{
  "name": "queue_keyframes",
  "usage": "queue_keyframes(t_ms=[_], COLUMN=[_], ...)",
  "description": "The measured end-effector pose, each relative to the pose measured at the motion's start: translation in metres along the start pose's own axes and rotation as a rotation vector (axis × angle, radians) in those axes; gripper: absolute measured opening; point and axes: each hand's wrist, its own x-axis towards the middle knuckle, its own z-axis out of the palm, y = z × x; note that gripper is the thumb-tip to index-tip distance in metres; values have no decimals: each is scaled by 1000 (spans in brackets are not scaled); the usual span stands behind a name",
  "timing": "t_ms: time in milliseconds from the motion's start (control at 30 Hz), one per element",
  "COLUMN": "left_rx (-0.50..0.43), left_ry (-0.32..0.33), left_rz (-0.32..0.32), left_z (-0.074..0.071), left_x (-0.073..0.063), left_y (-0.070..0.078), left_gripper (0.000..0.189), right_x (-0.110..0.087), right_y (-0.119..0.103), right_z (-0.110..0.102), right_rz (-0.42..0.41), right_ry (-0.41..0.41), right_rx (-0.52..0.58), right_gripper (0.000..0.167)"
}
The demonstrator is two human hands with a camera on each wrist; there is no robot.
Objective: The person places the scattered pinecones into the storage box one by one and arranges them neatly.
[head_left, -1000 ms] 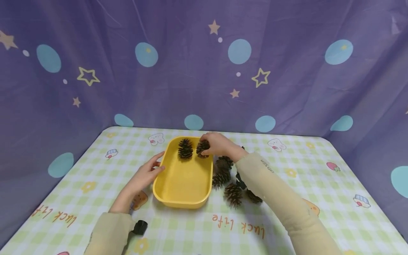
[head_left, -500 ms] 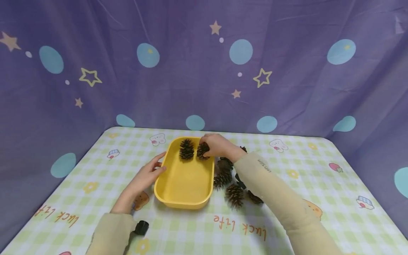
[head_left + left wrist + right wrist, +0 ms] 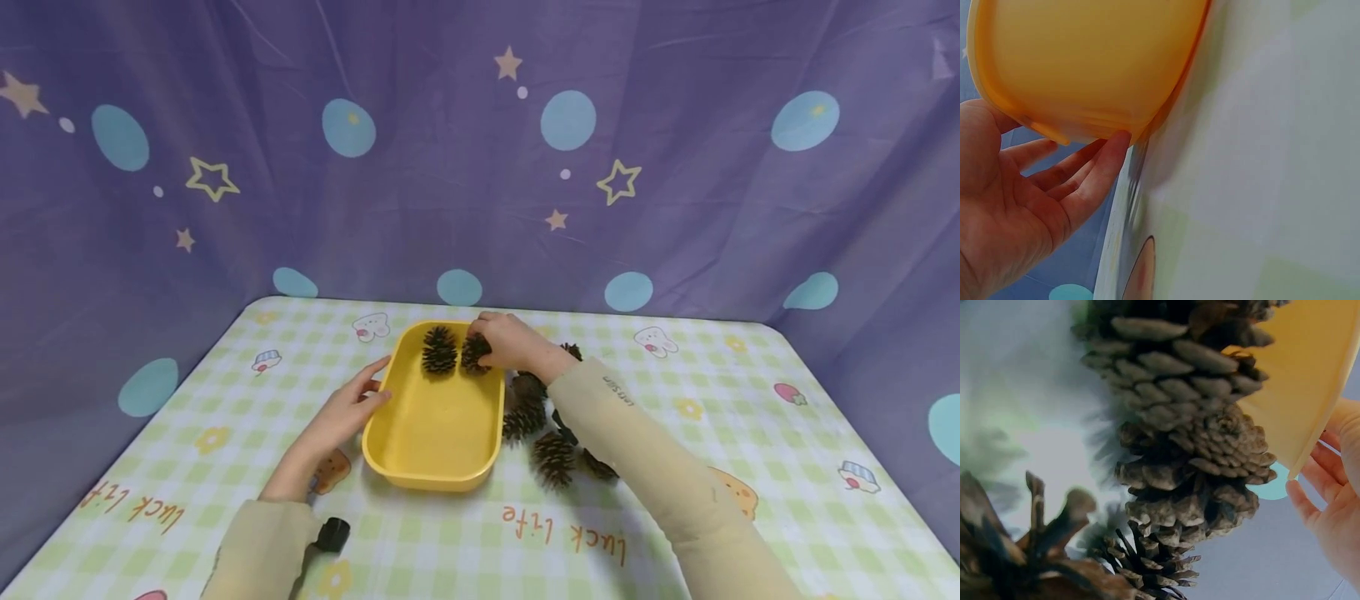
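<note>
A yellow plastic tub (image 3: 433, 425) stands on the table with one dark brown pine cone (image 3: 438, 352) inside at its back. Over its back right corner, my right hand (image 3: 513, 342) holds a second pine cone (image 3: 474, 354) between thumb and fingers, beside the first. My left hand (image 3: 351, 408) rests against the tub's left wall, its fingers extended and spread. In the left wrist view, those fingertips (image 3: 1121, 139) touch the outside of the wall. The right wrist view shows part of my right hand (image 3: 1341, 494) at the tub's rim; the held cone is hidden there.
Several pine cones (image 3: 553, 460) lie clustered right of the tub, partly beneath my right forearm. They loom large in the right wrist view, one pine cone (image 3: 1229, 444) close to the tub. A checkered cloth (image 3: 435, 550) covers the table; a purple curtain (image 3: 450, 225) hangs behind.
The head view has shifted slightly. My right hand stays at the tub's back right corner with its pine cone, and my left hand stays against the wall.
</note>
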Motion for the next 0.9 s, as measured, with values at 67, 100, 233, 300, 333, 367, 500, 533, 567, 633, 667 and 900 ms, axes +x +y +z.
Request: queue_keyframes(t_ms=[67,100,233,300,333,367,500,533,567,633,667,900], left_rx=[2,2,3,3,2,3,-1,-1,0,-3,-3,15], left_ry=[2,3,2,2,2,3,0,-1,-2,-3,-4,1], left_rz=[2,3,5,3,3,3,1,1,-1,-4,-6,-12], left_z=[0,0,1,1,1,1,1,1,1,0,0,0], left_x=[0,0,1,1,2,2,1,1,1,1,1,2], left_y=[0,1,1,1,1,1,2,2,2,2,2,1], left_gripper=[57,57,57,57,56,57,57,57,57,57,57,57], right_x=[0,0,-2,-3,-4,-5,-11,-12,-14,-18,-20,-37], right_y=[1,1,3,4,4,5,5,6,6,8,10,28], right_z=[-1,-2,-4,-6,-7,-8,-14,-16,-18,-21,-23,-27], right_rz=[-10,-14,-28,-31,-29,-26,-11,-13,-16,-26,-31,-15], right_ry=[15,19,26,32,34,36,20,18,18,30,39,71], right_rx=[-8,-12,-25,-10,-2,6,37,44,57,80,85,91], right_gripper=[43,42,41,41,41,41,42,42,42,42,42,39])
